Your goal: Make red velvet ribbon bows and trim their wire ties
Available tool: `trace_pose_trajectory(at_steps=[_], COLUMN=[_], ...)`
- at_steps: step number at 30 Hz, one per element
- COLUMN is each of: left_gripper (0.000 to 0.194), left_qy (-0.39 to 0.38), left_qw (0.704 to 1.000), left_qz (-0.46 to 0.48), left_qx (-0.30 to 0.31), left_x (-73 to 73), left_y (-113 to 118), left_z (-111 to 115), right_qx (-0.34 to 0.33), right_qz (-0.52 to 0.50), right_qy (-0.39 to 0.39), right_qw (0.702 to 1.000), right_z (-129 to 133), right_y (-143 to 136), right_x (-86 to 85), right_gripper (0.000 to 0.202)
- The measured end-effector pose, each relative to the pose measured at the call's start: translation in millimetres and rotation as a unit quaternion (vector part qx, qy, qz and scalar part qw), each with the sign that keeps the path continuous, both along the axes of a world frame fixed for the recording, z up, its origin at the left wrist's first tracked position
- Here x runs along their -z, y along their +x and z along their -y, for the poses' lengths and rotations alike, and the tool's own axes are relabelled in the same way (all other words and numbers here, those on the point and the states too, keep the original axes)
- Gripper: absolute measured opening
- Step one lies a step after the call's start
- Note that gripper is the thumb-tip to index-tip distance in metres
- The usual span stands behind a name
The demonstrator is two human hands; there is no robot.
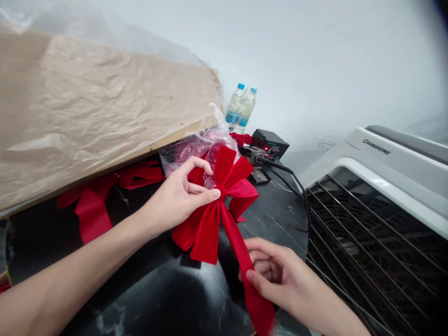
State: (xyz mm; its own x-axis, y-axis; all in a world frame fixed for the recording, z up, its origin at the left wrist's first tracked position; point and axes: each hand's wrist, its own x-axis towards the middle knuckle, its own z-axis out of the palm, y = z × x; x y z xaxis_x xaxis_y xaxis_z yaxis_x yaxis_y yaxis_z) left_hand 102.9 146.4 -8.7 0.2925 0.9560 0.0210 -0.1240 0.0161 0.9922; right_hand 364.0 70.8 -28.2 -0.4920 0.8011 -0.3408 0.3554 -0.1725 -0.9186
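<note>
A red ribbon bow [206, 233] with several loops is held up over the dark marbled table [276, 219]. My left hand [185, 191] pinches it at its gathered centre, thumb in front; the fingers behind are partly hidden. One long red ribbon tail [241, 252] runs down from the centre toward the lower right. My right hand [273, 270] is closed on that tail, with the thumb on its near face and fingers curled behind. The tail's lower end is slightly blurred at the bottom of the view.
A plastic-covered cardboard box [115, 102] fills the back left. More red ribbon [93, 210] lies before it. Behind the bow are a clear plastic bag [185, 149], two bottles [245, 109] and a black control box [269, 142] with cables. A Changhong heater [378, 196] stands at right.
</note>
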Motion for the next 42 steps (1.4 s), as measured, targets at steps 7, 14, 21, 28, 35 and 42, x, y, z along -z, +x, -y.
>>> trace_pose_trajectory(at_steps=[7,14,21,28,35,42], left_gripper=[0.023,0.019,0.016,0.02,0.018,0.019], left_qy=[0.061,0.084,0.075,0.055,0.042,0.029], left_qw=[0.997,0.993,0.991,0.992,0.993,0.993], left_qz=[-0.032,-0.073,-0.096,-0.102,-0.091,-0.084], left_qx=[0.018,0.025,0.051,0.055,0.058,0.073], left_x=[4.1,-2.0,-7.5,-7.7,-7.2,-9.0], left_y=[2,9,10,10,11,10], left_z=[2,14,18,18,18,17], right_qx=[0.092,0.226,0.248,0.243,0.239,0.238], right_qz=[0.16,-0.011,-0.067,-0.104,-0.123,-0.11], right_qy=[0.092,0.193,0.229,0.214,0.19,0.196], right_qw=[0.978,0.955,0.939,0.94,0.944,0.945], right_z=[-14,-32,-40,-42,-42,-45], right_y=[22,-44,-56,-56,-56,-55], right_x=[-13.2,-9.7,0.2,-4.3,-6.3,-6.0], right_gripper=[0.04,0.045,0.036,0.031,0.032,0.036])
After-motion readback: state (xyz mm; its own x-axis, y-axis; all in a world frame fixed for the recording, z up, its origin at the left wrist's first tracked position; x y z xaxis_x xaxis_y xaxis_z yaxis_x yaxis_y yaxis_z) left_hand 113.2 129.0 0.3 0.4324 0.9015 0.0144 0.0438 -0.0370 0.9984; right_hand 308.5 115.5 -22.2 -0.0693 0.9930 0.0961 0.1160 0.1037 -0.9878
